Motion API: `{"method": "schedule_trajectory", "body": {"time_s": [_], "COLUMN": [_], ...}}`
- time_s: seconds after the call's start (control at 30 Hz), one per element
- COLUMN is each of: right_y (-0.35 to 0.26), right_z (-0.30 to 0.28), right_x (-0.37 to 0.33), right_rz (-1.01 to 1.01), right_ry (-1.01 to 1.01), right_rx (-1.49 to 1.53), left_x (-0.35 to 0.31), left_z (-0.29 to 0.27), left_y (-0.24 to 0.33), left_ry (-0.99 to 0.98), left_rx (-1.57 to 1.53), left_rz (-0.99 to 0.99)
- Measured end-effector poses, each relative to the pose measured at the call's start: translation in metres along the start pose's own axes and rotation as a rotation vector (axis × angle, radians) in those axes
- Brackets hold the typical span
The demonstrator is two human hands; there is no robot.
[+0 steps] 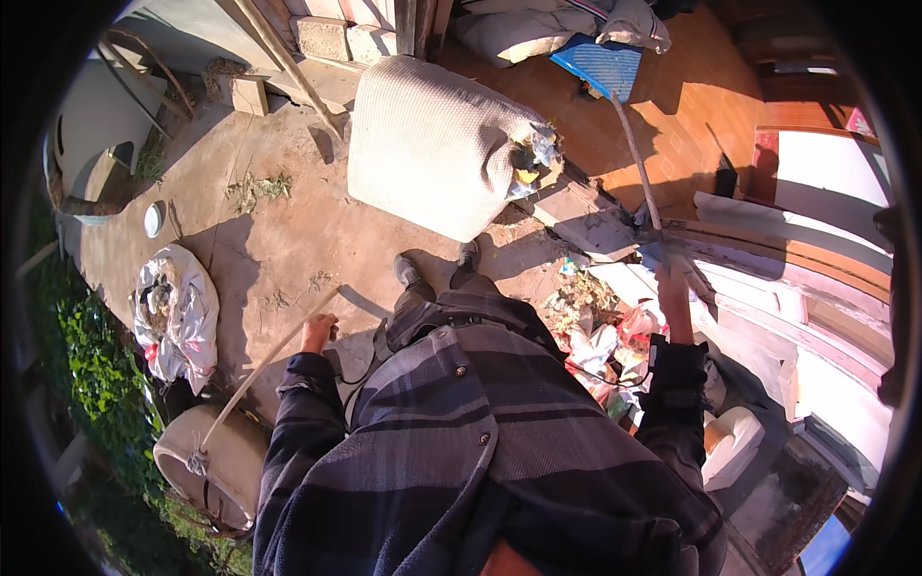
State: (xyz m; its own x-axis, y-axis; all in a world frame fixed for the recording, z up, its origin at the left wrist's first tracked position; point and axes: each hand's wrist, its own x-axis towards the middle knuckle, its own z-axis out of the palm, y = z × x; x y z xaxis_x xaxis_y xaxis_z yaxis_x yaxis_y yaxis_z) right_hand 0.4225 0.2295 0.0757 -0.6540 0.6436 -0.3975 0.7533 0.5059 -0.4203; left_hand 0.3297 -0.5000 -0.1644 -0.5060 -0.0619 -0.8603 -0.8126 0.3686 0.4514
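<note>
- Blue tool (597,67), beyond the wooden floor's (696,58) near edge: handle (634,154) gripped by the right hand (674,283).
- Pale stick (252,379): neared by the curled left hand (319,333); contact cannot be told.

Strong sunlight across a dusty concrete floor (312,226), with smooth brown flooring (696,58) at upper right, a pale wall (182,29) at upper left, green leaves (96,355) along the left edge.
</note>
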Motion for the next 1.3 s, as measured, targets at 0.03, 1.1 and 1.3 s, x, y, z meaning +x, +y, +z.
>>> {"method": "schedule_trajectory", "body": {"time_s": [0.03, 1.1, 1.3], "right_y": [-0.008, 0.15, 0.056], "right_z": [0.01, 0.12, 0.074], "right_x": [0.002, -0.046, -0.028], "right_rz": [-0.011, 0.603, 0.056], "right_ry": [0.067, -0.593, 0.043], "right_rx": [-0.001, 0.104, 0.144], "left_x": [0.0, -0.014, -0.01], "left_z": [0.004, 0.071, 0.078], "left_y": [0.001, 0.069, 0.048], "left_ry": [-0.019, 0.021, 0.037], "left_rx": [-0.02, -0.017, 0.052], "left_rz": [0.018, 0.11, 0.043]}}
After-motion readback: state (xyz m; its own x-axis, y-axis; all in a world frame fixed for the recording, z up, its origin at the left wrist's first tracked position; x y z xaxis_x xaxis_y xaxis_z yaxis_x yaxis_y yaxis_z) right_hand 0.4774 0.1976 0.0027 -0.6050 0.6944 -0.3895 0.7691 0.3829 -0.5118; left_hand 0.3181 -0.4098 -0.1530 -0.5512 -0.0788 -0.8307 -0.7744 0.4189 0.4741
